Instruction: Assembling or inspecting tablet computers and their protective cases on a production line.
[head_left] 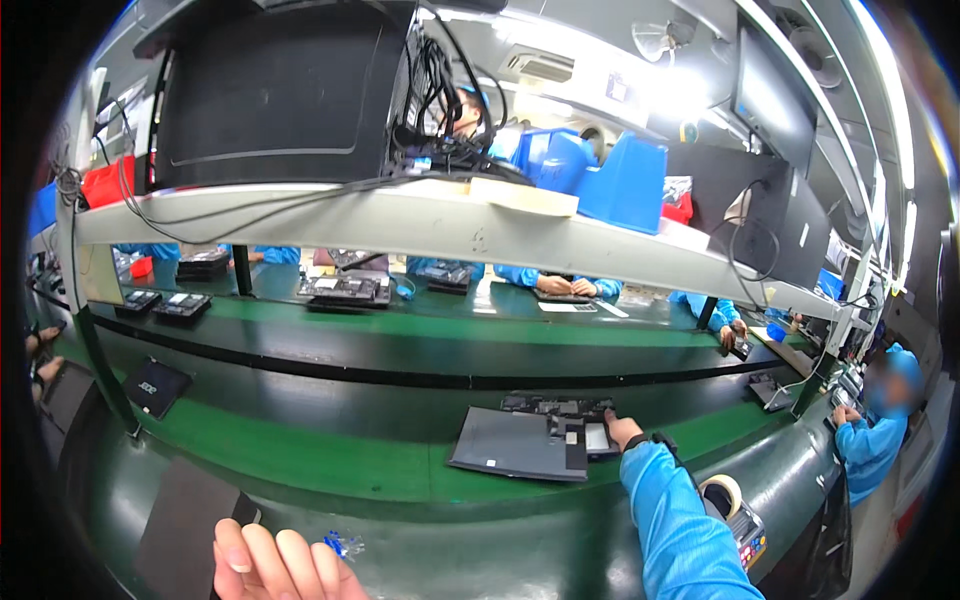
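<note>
My right hand (620, 430), in a blue sleeve, reaches out to the dark conveyor belt (330, 375). It grips the right edge of an open laptop chassis (530, 440), a grey panel with an exposed circuit board along its far side. Only the fingers of my left hand (275, 565) show at the bottom edge; they lie side by side with nothing visible in them. They sit beside a dark flat panel (185, 525) on the near green bench. A few small blue pieces (340, 545) lie just right of those fingers.
A black laptop lid (155, 388) rides the belt at left. A tape roll (722, 495) sits by my right elbow. A grey shelf (420, 225) overhead carries a monitor back, cables and blue bins (625, 185). People in blue work across the belt and at right (870, 440).
</note>
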